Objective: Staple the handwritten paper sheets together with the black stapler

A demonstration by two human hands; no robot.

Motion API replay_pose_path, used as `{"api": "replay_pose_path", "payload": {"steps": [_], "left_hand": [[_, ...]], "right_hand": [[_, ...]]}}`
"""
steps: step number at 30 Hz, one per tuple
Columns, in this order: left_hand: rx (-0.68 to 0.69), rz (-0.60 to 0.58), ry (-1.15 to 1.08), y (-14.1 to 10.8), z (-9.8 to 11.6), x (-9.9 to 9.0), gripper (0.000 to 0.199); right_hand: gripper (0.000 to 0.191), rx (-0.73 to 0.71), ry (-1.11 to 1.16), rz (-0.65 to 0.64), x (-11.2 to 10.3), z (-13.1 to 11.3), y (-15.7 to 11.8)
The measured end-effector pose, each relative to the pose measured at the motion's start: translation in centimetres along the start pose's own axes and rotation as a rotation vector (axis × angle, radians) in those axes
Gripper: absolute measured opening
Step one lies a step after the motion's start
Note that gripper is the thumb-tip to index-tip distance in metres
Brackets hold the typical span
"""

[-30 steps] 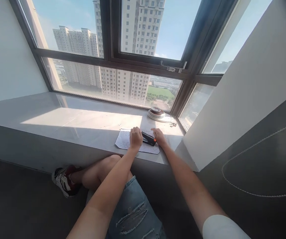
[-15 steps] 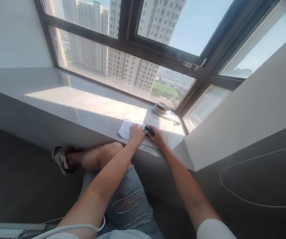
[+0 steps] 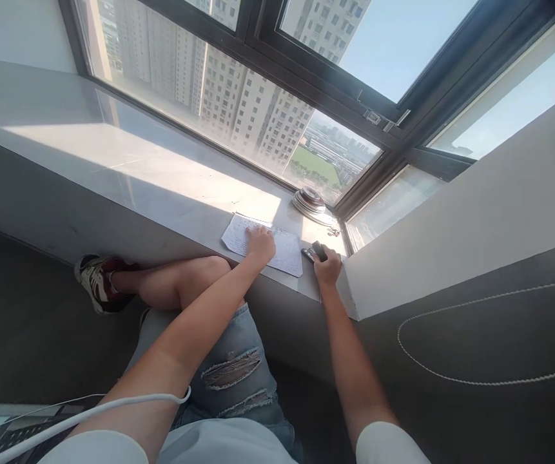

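Sheets of paper covered in writing lie on the window sill. My left hand rests on them, its fingers stretched out and holding nothing. To the right of the paper, my right hand is closed around a black stapler, whose metal lower part shows on its left. The stapler is at the sill, just beyond the paper's right edge; the hand hides part of it.
A coil of flat cable or tape sits in the sill's corner by the window, with small metal pieces beside it. A white wall borders the sill on the right. A white cord crosses near my left arm.
My right hand has moved right with the stapler, off the paper to the sill beside it. The left hand stays on the paper. The camera view has shifted a little.
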State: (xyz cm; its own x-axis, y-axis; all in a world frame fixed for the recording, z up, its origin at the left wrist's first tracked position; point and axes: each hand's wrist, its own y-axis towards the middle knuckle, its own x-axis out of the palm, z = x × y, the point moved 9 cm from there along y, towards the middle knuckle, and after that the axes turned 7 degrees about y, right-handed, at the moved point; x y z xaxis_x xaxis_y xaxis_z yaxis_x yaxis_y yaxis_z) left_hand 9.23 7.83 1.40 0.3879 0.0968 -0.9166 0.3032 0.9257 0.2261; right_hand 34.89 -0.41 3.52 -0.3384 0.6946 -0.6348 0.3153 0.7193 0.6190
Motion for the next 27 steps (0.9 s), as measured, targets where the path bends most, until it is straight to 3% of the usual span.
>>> {"api": "replay_pose_path", "payload": {"steps": [9, 12, 20, 27], "left_hand": [[0.371, -0.056, -0.008, -1.7, 4.4, -0.3, 0.027], [0.412, -0.092, 0.024, -2.1, 4.7, 0.2, 0.033], [0.447, -0.101, 0.017, -2.1, 5.0, 1.1, 0.035], [0.646, -0.119, -0.015, -2.9, 6.5, 1.1, 0.039]], "right_hand": [[0.040, -0.048, -0.034, 0.026, 0.5, -1.3, -0.3], [0.036, -0.055, 0.026, 0.019, 0.5, -1.3, -0.1], [0.039, -0.188, 0.098, -0.159, 2.0, -3.6, -0.4], [0.035, -0.231, 0.166, -0.183, 1.8, -4.5, -0.6]]}}
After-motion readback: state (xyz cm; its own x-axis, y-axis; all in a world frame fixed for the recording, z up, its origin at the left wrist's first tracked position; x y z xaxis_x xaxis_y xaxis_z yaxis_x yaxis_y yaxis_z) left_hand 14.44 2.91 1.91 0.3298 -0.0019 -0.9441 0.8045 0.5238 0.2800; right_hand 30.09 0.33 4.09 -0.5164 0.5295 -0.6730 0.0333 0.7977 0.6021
